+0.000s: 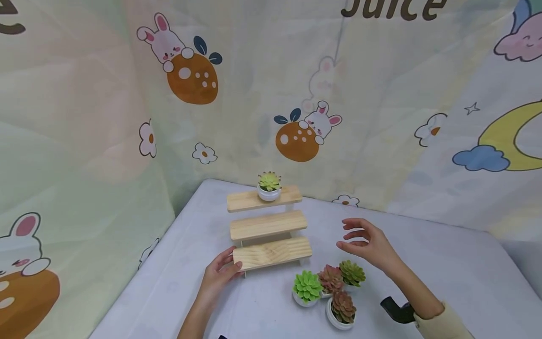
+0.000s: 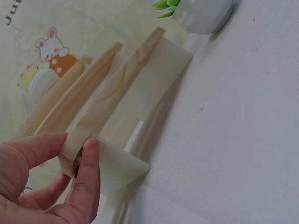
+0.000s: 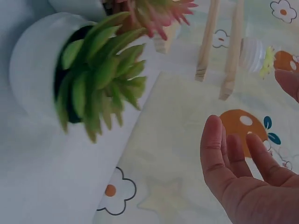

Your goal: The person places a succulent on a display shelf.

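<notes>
A three-tier wooden display stand [image 1: 273,254] stands on the white table. My left hand [image 1: 219,273] grips the left end of its lowest board; in the left wrist view, thumb and fingers pinch the board's end [image 2: 77,144]. On the top board sits a yellow-green potted succulent [image 1: 269,184] in a white pot. My right hand [image 1: 371,245] hovers to the right of the stand, fingers loosely bent and holding nothing. Below it cluster a bright green succulent [image 1: 307,285], a reddish succulent [image 1: 331,278], a darker green succulent [image 1: 352,272] and a brownish-red succulent [image 1: 344,306].
Behind the table hangs a printed cloth backdrop [image 1: 254,94] with rabbits and flowers. A black strap-like object [image 1: 398,310] shows at my right wrist, near a cream sleeve [image 1: 442,325]. The white table [image 1: 444,263] extends to the right of the pots.
</notes>
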The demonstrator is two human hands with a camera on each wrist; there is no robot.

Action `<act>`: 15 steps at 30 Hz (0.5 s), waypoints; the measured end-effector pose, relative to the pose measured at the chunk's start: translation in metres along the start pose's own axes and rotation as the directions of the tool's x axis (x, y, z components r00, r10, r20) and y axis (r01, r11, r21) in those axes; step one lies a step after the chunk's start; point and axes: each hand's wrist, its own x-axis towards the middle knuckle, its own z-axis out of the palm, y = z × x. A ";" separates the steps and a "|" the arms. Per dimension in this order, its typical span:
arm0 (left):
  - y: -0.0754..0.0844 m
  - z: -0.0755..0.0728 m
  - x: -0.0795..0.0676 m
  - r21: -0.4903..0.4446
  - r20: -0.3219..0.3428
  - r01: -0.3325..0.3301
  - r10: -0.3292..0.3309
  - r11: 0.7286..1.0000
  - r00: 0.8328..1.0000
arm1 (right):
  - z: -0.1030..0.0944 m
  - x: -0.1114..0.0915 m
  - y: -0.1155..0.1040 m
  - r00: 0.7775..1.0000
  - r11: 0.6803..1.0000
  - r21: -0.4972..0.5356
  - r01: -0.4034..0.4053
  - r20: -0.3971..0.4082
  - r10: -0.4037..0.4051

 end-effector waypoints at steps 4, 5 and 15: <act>-0.002 0.000 0.000 -0.007 0.005 -0.003 0.003 1.000 1.000 | -0.003 -0.010 0.015 1.000 1.000 -0.022 -0.019 -0.001 0.019; -0.002 -0.001 0.000 -0.009 0.005 -0.005 0.005 1.000 1.000 | -0.004 -0.013 0.018 1.000 0.999 -0.031 -0.020 0.000 0.020; -0.001 0.001 0.003 -0.004 -0.009 0.017 -0.017 1.000 1.000 | -0.010 -0.038 0.047 0.983 0.984 -0.051 -0.172 0.059 0.175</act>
